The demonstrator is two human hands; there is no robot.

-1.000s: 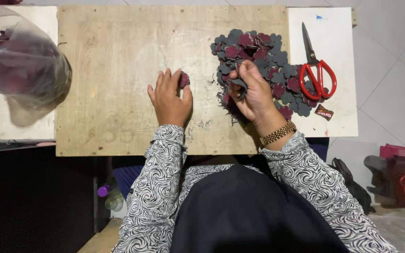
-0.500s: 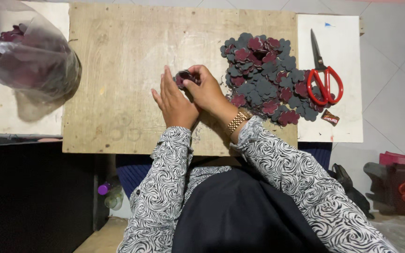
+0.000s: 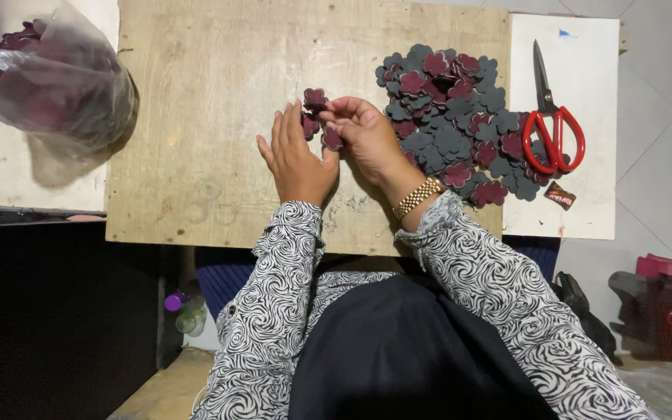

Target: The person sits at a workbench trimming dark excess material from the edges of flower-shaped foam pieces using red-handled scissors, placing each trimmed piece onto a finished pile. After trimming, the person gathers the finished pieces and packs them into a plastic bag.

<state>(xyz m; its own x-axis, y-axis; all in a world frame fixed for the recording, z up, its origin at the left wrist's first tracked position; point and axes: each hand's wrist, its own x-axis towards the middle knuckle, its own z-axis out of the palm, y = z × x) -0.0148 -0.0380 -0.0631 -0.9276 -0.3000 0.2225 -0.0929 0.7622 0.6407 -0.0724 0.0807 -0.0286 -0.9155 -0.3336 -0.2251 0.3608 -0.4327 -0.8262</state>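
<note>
A wooden surface (image 3: 219,117) over tiled floor (image 3: 663,171). Both hands, left (image 3: 297,159) and right (image 3: 367,136), have met since earlier, seemingly pinching maroon flower pieces (image 3: 316,117); the pile (image 3: 453,117) lies right.

Plywood board (image 3: 219,117): raw wood, matt, rough grain, scuffed near its 6 o'clock edge. Flower-shaped cutouts (image 3: 449,117) at 2 o'clock: matt, foam- or felt-like, grey and maroon faces. Same matt pieces (image 3: 316,117) at the fingertips of left hand (image 3: 295,159) and right hand (image 3: 363,136). Scissors (image 3: 550,117) at 3 o'clock: dull metal blades, glossy red plastic handles, on a smooth white sheet (image 3: 585,202). Bag (image 3: 48,78) at 10 o'clock: clear, shiny, crinkled plastic. Watch band (image 3: 418,197): shiny gold-coloured metal. Sleeves (image 3: 499,288): patterned matt cloth.
</note>
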